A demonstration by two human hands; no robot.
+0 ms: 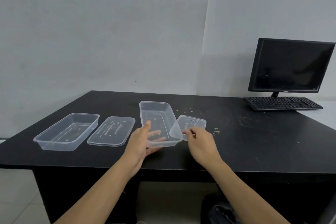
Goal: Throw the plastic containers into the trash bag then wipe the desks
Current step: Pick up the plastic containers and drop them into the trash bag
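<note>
Holding the middle clear container (160,123) at its near end, left hand (141,143) clamped, thumb inside, fingers beneath; near end tilted off the black worktop (254,142). Right hand (200,142) beside it, fingers loosely apart over a lid (192,123). Second container (67,131) and lid (111,131) toward left edge. Monitor (291,65), keyboard (281,103) at far right corner.

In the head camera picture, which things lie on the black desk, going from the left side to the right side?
Empty clear container → flat lid → container held by the left hand → second lid touched by the right hand → crumbs → keyboard and monitor.
</note>
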